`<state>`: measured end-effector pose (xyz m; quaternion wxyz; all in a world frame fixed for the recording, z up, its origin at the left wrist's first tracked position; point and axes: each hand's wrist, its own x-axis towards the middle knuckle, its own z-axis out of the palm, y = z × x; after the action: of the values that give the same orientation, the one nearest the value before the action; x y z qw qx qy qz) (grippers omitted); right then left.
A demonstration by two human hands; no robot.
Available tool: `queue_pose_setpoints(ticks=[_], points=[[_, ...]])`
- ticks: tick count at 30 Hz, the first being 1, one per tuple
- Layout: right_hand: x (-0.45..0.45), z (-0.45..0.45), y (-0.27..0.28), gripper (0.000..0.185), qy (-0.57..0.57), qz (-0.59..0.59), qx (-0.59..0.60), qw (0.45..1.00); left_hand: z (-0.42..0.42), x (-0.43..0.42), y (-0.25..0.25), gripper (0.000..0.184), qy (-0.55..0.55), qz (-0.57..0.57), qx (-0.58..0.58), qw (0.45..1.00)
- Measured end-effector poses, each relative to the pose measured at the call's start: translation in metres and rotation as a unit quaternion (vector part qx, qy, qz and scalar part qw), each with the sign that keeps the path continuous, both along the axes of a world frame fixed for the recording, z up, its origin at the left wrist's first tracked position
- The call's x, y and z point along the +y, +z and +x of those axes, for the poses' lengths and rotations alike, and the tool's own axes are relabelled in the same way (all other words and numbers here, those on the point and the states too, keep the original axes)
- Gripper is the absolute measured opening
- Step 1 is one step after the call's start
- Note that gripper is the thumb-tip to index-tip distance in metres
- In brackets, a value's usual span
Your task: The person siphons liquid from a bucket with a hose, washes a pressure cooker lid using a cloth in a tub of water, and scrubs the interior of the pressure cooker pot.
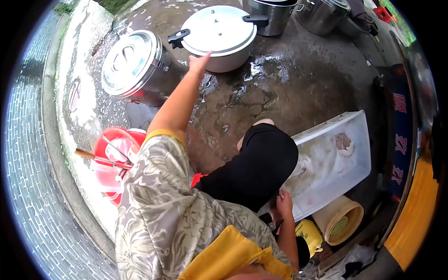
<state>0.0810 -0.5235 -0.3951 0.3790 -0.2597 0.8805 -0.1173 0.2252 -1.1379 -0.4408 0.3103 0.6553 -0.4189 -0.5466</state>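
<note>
My left arm reaches forward, and my left hand (199,63) is at the near edge of a large pressure cooker (219,35) with a pale metal lid and black side handles. At least one finger stretches out toward the rim, and I cannot tell if it touches. The hand holds nothing that I can see. Close to my body, my right hand (283,204) has its fingers curled beside the near corner of a white plastic tub (326,205). Whatever it grips is hidden. Cloudy, foamy water fills the tub, with a brownish lump (343,142) in it.
A lidded steel pot (130,65) stands left of the cooker, and more metal pots (322,16) stand at the back. Red basins (109,161) with long-handled tools are at my left. A cream bucket (343,224) and a yellow container (308,233) lie near the tub. The ground is wet.
</note>
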Motion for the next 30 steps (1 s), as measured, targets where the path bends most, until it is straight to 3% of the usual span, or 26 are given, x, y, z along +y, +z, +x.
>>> queue_pose_setpoints(ticks=[2,3,7,10,15,21,24,26,27,28,30], points=[[-0.019,0.006,0.017,0.033,-0.017,0.013,-0.001,1.000,-0.011,-0.022,0.014,0.080,0.145,0.117,0.146,0.972],[-0.025,0.008,0.022,0.032,-0.033,0.025,-0.002,0.999,-0.019,-0.036,0.004,0.066,0.208,0.148,0.140,0.957],[0.033,0.005,-0.062,0.026,-0.065,-0.013,-0.016,0.998,-0.032,-0.056,-0.041,0.062,0.169,0.181,0.232,0.941],[0.032,0.004,-0.062,0.029,-0.040,-0.009,-0.020,0.999,-0.045,-0.041,-0.047,0.052,0.203,0.139,0.260,0.934],[0.011,0.001,-0.044,0.033,0.011,0.005,-0.030,0.999,-0.077,0.014,-0.014,0.072,0.257,0.117,0.255,0.925],[-0.001,-0.001,-0.038,0.035,-0.014,0.018,-0.078,0.997,-0.113,0.080,-0.006,0.074,0.328,0.109,0.346,0.872],[0.030,-0.004,-0.071,0.034,0.011,0.015,-0.065,0.998,-0.123,0.100,0.000,0.070,0.360,0.142,0.318,0.865],[0.042,-0.003,-0.082,0.034,-0.009,0.026,-0.078,0.997,-0.116,0.117,-0.015,0.070,0.262,0.166,0.374,0.874],[0.044,-0.001,-0.081,0.034,-0.024,0.032,-0.087,0.995,-0.113,0.130,-0.012,0.062,0.226,0.166,0.380,0.881],[0.045,0.000,-0.079,0.034,-0.038,0.038,-0.095,0.994,-0.105,0.139,-0.028,0.067,0.126,0.163,0.388,0.899],[0.041,0.004,-0.072,0.020,0.041,-0.066,0.024,0.997,-0.080,0.156,-0.028,0.081,0.102,0.201,0.339,0.913]])
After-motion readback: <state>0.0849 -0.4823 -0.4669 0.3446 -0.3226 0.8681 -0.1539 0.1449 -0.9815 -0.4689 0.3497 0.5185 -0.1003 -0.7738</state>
